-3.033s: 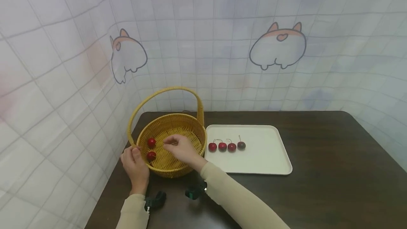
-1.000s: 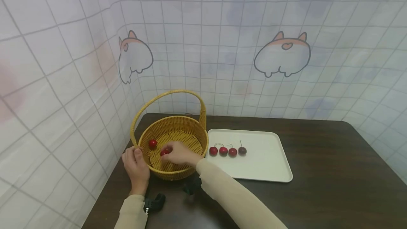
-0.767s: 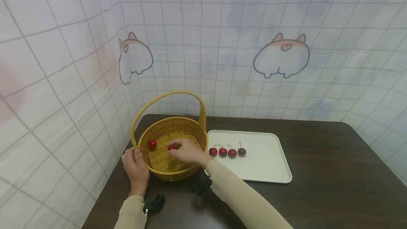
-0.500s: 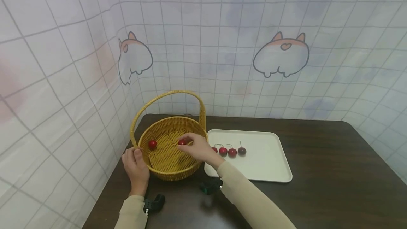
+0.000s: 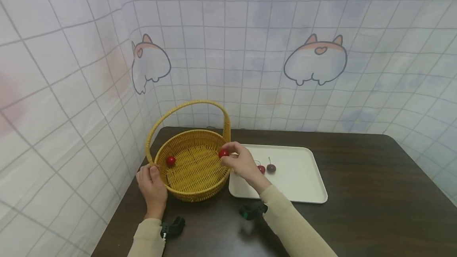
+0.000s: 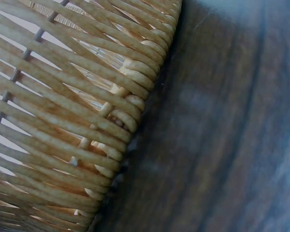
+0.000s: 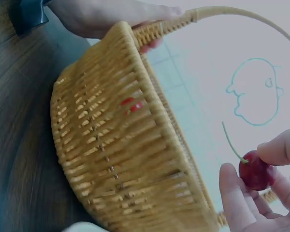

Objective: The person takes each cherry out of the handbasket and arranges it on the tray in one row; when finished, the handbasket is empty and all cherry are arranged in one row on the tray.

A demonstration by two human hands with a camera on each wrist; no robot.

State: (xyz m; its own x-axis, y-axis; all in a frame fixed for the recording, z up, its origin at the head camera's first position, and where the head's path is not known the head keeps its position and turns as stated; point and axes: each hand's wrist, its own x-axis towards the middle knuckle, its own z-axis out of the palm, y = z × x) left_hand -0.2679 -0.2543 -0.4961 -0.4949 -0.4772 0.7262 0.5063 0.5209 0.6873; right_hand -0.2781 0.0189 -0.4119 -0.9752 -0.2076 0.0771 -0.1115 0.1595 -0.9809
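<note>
In the head view the left hand (image 5: 153, 187) grips the left rim of the yellow wicker basket (image 5: 194, 193), where the handle (image 5: 185, 105) joins it. The right hand (image 5: 244, 164) pinches a red cherry (image 5: 223, 153) over the basket's right rim. That cherry (image 7: 256, 170), with its green stem, sits between thumb and fingers in the right wrist view. One other red cherry (image 5: 170, 161) lies inside the basket at the left. On the white tray (image 5: 296, 189) are a red cherry (image 5: 262, 169), partly covered by the right hand, and a darker cherry (image 5: 271, 168).
The basket and tray stand side by side on a dark wooden table (image 5: 357, 177). A grid-patterned curtain (image 5: 242, 70) hangs behind and along the left side. Each wrist wears a black device. The left wrist view shows only basket weave (image 6: 77, 106) and tabletop (image 6: 208, 121).
The right hand has pinched a cherry from the basket's left part and carried it rightward to the right rim. Its arm now covers some tray cherries. The left hand keeps its grip.
</note>
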